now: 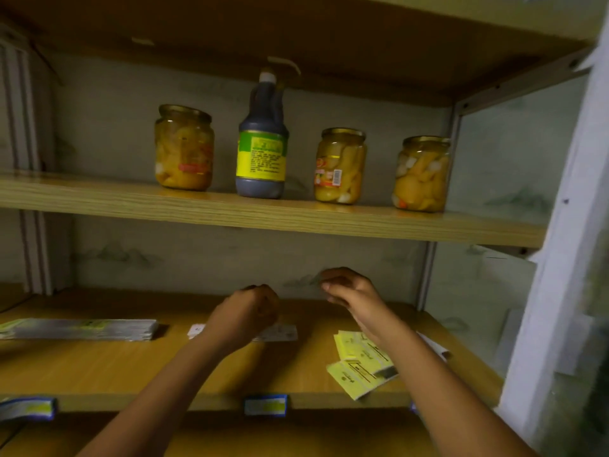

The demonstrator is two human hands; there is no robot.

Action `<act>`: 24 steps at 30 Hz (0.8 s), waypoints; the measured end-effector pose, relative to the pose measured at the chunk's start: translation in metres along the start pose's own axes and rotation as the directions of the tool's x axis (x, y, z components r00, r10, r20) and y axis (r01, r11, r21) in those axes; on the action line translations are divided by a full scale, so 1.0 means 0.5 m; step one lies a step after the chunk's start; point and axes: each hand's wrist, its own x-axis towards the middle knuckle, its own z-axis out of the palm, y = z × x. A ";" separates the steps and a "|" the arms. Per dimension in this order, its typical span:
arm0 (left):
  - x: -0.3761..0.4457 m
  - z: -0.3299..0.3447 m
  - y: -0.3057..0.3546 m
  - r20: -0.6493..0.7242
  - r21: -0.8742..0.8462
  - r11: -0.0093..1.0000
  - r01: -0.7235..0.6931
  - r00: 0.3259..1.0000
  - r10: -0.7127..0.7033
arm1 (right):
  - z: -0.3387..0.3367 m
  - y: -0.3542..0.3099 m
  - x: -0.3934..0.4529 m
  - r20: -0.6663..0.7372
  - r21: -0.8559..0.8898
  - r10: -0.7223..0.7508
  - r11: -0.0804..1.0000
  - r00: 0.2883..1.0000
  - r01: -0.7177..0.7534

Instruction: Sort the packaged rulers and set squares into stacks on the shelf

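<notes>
A flat stack of long silver packaged rulers (82, 328) lies at the left of the lower wooden shelf (131, 367). In the middle lies a white packaged ruler (280, 333), partly hidden by my left hand (250, 308), which hovers just above it with curled fingers and nothing visibly in them. At the right, several yellow packaged set squares (359, 367) lie loosely overlapped, one jutting over the shelf's front edge. My right hand (349, 291) is raised behind them near the back wall, its fingers loosely apart and holding nothing. My right forearm covers part of the yellow packs.
The upper shelf carries a jar of preserved fruit (184, 147), a dark sauce bottle (262, 143) and two more jars (341, 166) (423, 174). Blue price tags (265, 405) hang on the lower shelf's front edge. A white frame post (553, 258) borders the right side.
</notes>
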 end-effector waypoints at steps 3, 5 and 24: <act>-0.012 -0.001 0.047 -0.005 0.027 0.999 0.025 1.000 -0.025 | -0.042 -0.013 -0.010 0.058 -0.082 -0.002 0.997 0.998 0.007; -0.018 0.000 0.072 0.001 0.036 0.998 0.047 0.999 -0.047 | -0.085 -0.010 -0.022 0.111 -0.372 0.009 0.928 0.994 0.033; 0.018 0.065 0.206 0.124 0.094 0.995 0.021 0.992 -0.033 | -0.317 -0.012 -0.155 0.150 -0.922 0.007 0.362 0.989 0.138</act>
